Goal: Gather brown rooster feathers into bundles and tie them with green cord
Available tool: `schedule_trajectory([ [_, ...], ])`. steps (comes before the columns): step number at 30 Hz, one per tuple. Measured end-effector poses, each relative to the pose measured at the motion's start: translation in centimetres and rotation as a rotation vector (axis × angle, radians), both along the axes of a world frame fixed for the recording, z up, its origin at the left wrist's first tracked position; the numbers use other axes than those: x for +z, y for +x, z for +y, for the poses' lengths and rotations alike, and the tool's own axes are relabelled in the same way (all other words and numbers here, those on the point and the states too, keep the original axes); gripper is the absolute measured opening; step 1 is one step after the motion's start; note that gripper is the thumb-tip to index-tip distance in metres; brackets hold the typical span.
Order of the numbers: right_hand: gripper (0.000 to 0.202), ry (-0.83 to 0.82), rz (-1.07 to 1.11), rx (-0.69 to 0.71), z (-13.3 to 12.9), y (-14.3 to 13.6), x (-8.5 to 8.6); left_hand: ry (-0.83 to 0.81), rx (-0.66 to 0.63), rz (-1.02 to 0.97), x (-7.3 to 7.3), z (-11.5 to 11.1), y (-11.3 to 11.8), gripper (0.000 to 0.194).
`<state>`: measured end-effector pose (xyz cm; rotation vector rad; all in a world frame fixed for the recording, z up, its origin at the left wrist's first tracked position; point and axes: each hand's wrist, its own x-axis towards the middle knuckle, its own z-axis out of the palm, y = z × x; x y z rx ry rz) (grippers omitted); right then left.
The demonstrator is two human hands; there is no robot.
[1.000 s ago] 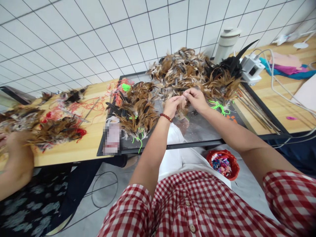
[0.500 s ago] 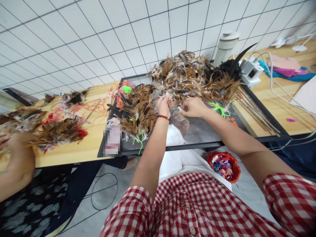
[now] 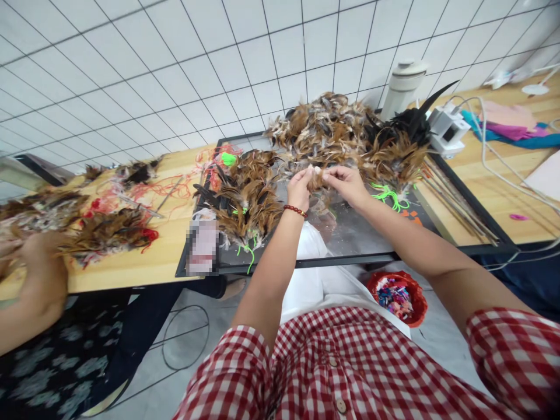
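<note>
Both hands meet over the dark glass tabletop (image 3: 350, 230), close to the front of a large heap of brown feathers (image 3: 328, 128). My left hand (image 3: 300, 188), with a red bead bracelet at its wrist, is closed with its fingertips pinching a small brown feather (image 3: 315, 178) with a pale fluffy base. From the right, my right hand (image 3: 347, 184) pinches the same small feather between thumb and forefinger. To the left lies a pile of brown feathers tied with green string (image 3: 251, 201). More green string (image 3: 391, 195) sticks out from the heap's right end.
A pale bottle (image 3: 402, 87) and a white plug adapter (image 3: 447, 129) stand behind the heap. Thin sticks (image 3: 459, 204) lie at right. Below the table edge is a red basket of scraps (image 3: 398, 297). At far left a co-worker's arm (image 3: 37, 280) reaches among feathers.
My right hand has moved up and come close to my left hand. A brown feather now shows between the fingertips of both hands. The view has shifted slightly.
</note>
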<state>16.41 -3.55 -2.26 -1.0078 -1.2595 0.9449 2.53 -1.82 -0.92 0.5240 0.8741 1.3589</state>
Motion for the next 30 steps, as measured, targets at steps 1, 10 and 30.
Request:
schedule_trajectory([
  [1,0.052,-0.012,0.019,-0.003,0.0,-0.1,0.0,0.008,-0.008,-0.002,0.0,-0.1,0.0,0.015],
  [10,0.071,-0.081,0.055,0.002,-0.1,-0.3,0.1,0.066,-0.13,0.055,-0.4,-0.6,0.4,0.009],
  [30,0.055,-0.021,0.13,-0.052,0.5,0.6,0.0,0.09,-0.09,0.163,-1.0,0.0,0.6,0.018],
])
